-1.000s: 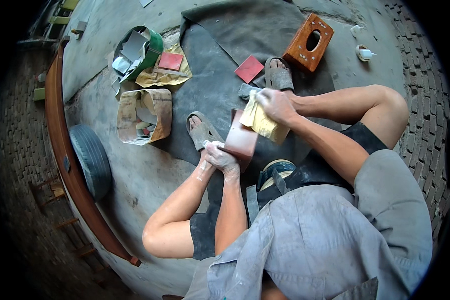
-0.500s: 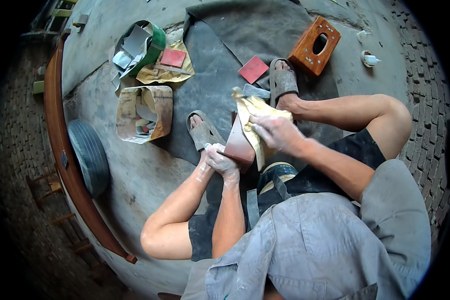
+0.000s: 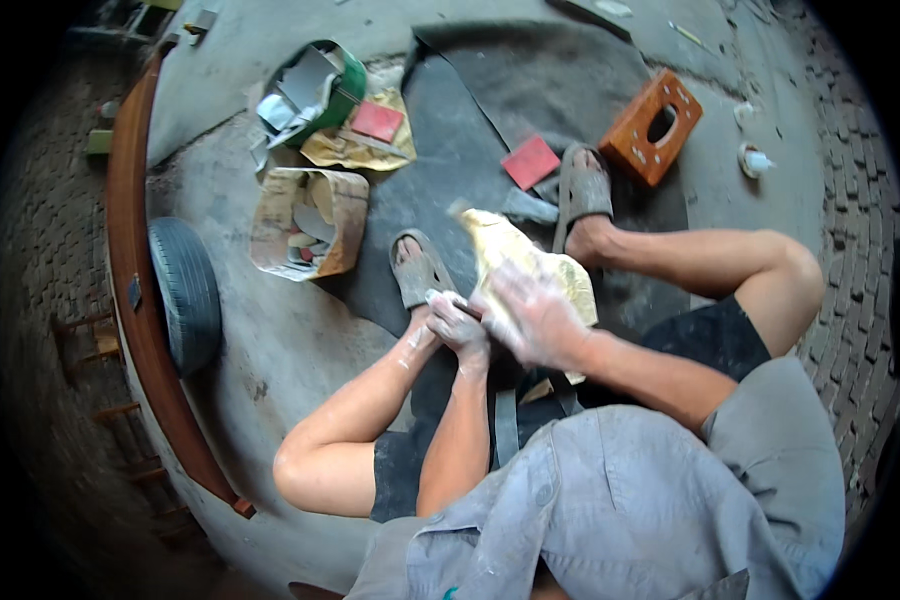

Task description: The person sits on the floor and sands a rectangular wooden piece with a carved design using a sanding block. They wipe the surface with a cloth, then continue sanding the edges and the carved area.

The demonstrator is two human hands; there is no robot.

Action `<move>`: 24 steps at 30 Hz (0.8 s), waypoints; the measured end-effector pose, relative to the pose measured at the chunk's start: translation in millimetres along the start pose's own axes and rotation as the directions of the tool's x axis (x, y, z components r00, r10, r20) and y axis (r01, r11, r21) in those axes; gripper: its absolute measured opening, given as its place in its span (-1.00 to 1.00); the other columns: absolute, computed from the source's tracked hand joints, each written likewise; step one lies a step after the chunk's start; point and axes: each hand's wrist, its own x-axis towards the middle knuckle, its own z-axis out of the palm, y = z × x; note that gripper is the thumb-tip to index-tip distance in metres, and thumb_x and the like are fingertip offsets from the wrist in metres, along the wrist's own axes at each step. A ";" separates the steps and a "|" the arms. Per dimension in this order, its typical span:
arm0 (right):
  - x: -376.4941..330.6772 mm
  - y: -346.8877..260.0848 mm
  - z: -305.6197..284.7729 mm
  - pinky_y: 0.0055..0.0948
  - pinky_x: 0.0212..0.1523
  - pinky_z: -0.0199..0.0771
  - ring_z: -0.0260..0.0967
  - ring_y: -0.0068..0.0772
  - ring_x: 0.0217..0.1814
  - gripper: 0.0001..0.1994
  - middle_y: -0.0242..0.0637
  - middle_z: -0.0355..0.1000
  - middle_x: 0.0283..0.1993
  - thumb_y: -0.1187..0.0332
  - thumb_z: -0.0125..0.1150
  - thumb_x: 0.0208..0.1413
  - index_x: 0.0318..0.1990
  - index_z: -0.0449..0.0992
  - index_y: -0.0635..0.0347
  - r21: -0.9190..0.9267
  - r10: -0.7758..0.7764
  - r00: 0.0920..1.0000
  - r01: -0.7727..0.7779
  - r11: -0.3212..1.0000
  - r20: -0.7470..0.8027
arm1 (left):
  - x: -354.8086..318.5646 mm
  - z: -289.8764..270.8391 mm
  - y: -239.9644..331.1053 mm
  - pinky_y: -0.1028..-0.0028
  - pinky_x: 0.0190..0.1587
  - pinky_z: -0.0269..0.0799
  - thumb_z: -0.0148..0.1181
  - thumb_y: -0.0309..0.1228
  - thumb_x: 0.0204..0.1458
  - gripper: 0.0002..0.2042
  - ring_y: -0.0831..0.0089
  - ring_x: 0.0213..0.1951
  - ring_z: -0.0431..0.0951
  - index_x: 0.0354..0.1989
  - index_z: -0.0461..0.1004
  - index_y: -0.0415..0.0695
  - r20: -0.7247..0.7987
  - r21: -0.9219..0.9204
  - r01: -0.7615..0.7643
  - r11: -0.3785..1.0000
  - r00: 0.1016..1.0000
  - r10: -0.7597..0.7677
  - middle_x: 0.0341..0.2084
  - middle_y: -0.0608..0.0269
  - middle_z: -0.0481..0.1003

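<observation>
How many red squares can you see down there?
2: one red square on the yellow sheet beside the green bucket, another on the dark mat near the right sandal. More could be hidden.

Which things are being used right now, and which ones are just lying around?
In use:
yellow sheet, under the right hand
brown piece, mostly hidden, in the left hand

Probably just lying about:
tire
white bottle
wooden box
</observation>
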 end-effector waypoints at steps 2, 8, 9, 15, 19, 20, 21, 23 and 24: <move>3.6 -4.9 -5.5 0.04 0.56 0.02 0.16 0.15 0.54 -0.40 0.21 0.32 0.37 0.13 0.21 0.24 0.29 0.38 0.42 0.014 -0.121 0.993 0.121 0.993 0.003 | -1.6 4.5 15.1 0.19 -0.33 0.33 -0.14 -0.18 0.37 -0.57 0.24 -0.47 0.37 -0.48 0.28 -0.27 -0.013 -0.052 0.040 0.998 0.999 -0.041 -0.55 0.09 0.44; 9.3 70.8 -44.4 -0.18 0.38 0.40 0.38 -0.05 0.39 -0.59 0.06 0.46 0.26 0.30 0.19 0.24 0.18 0.48 0.34 0.080 -0.411 0.872 0.405 0.911 0.265 | 3.2 29.9 5.8 0.07 -0.31 0.36 -0.17 0.05 0.41 -0.28 0.00 -0.47 0.48 -0.49 0.48 -0.48 -0.246 0.115 0.136 0.984 0.964 -0.105 -0.57 -0.19 0.52; 9.4 78.0 -61.5 -0.22 0.30 0.49 0.45 -0.10 0.31 -0.61 0.00 0.51 0.20 0.39 0.21 0.19 0.17 0.50 0.27 0.078 -0.470 0.844 0.467 0.881 0.259 | 13.2 33.9 9.1 0.00 -0.28 0.38 -0.21 0.09 0.42 -0.21 -0.18 -0.46 0.54 -0.52 0.51 -0.53 -0.305 0.112 0.095 0.989 0.951 -0.056 -0.59 -0.34 0.53; 84.8 90.2 -154.6 -0.14 -0.06 0.60 0.59 0.05 -0.03 -0.59 -0.06 0.59 0.00 0.37 0.41 0.03 0.08 0.54 0.13 -0.121 -0.323 0.943 0.330 0.936 0.077 | 120.7 31.8 -38.8 0.06 0.31 0.33 -0.40 0.30 0.35 -0.04 -0.23 0.16 0.51 -0.02 0.53 -0.61 -0.328 0.437 -0.074 0.896 0.915 0.235 -0.02 -0.55 0.51; 133.2 122.7 -210.7 -0.08 -0.11 0.56 0.57 0.18 -0.09 -0.75 0.06 0.58 -0.16 0.36 0.18 0.30 0.07 0.56 0.23 -0.177 -0.115 0.988 0.096 0.979 -0.100 | 129.8 61.0 36.9 0.03 0.29 0.36 -0.48 0.42 0.26 0.08 -0.24 0.19 0.50 -0.04 0.53 -0.62 -0.179 0.360 0.436 0.825 0.900 -0.398 0.00 -0.53 0.52; 148.8 119.3 -215.6 -0.08 -0.11 0.55 0.56 0.19 -0.09 -0.76 0.09 0.57 -0.18 0.37 0.11 0.36 0.07 0.57 0.24 -0.184 -0.116 0.983 0.088 0.979 -0.145 | 146.4 60.9 34.1 0.03 0.27 0.37 -0.48 0.44 0.25 0.09 -0.25 0.18 0.51 -0.05 0.54 -0.62 -0.169 0.354 0.502 0.789 0.864 -0.474 -0.01 -0.53 0.52; 153.8 124.4 -225.3 -0.09 -0.13 0.55 0.56 0.18 -0.09 -0.75 0.08 0.58 -0.16 0.34 0.11 0.36 0.08 0.57 0.22 -0.197 -0.158 0.977 0.128 0.972 -0.146 | 143.0 71.8 39.6 0.00 0.22 0.42 -0.50 0.42 0.26 0.08 -0.28 0.12 0.54 -0.12 0.56 -0.60 -0.138 0.389 0.452 0.802 0.890 -0.435 -0.07 -0.55 0.54; 183.3 132.3 -223.1 -0.07 -0.15 0.54 0.54 0.19 -0.11 -0.74 0.05 0.58 -0.15 0.30 0.12 0.37 0.10 0.56 0.17 -0.301 -0.289 0.941 0.228 0.926 -0.177 | 166.3 74.1 21.9 0.02 0.19 0.44 -0.55 0.35 0.32 0.05 -0.28 0.12 0.55 -0.12 0.55 -0.61 -0.030 0.310 0.421 0.853 0.901 -0.433 -0.08 -0.54 0.55; 194.3 137.8 -214.2 -0.05 -0.17 0.53 0.53 0.19 -0.13 -0.73 0.07 0.57 -0.16 0.27 0.11 0.38 0.10 0.56 0.17 -0.348 -0.260 0.946 0.181 0.920 -0.195 | 176.0 78.1 8.0 0.01 0.22 0.42 -0.58 0.34 0.33 0.05 -0.27 0.15 0.53 -0.07 0.55 -0.60 -0.069 0.311 0.459 0.832 0.884 -0.462 -0.05 -0.52 0.54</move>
